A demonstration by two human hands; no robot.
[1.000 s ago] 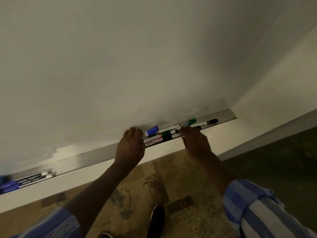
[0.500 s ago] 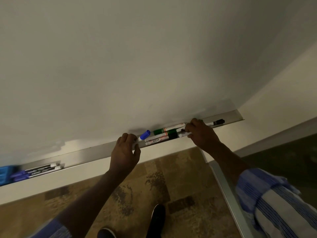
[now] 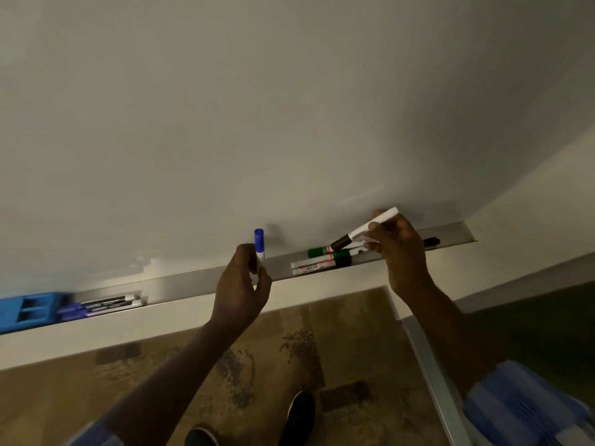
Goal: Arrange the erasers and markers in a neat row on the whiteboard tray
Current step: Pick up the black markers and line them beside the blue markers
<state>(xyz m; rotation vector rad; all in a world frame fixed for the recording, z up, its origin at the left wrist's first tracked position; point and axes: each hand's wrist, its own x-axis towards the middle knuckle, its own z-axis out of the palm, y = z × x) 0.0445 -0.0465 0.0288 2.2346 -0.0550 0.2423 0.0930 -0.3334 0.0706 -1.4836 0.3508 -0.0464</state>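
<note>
My left hand is closed around a blue-capped marker, holding it upright with the cap on top, clear above the tray; my right hand pinches a black-capped marker by its white barrel, tilted, cap end low and pointing left, lifted just over the tray's right stretch; the two hands are well apart, each clamped on its own marker.

Between them, lying in the tray, are two green-capped markers side by side with another white marker in front; that one bears red print on its barrel, too blurred for me to read; a black tip of one more marker pokes out beyond my right hand near the tray's right end.

Far to the left the tray holds a blue eraser, and just beside it a cluster of markers with dark label bands, their lettering illegible; the tray runs along the foot of the whiteboard; below it lie a patterned floor, my dark shoes, and my striped blue sleeve.
</note>
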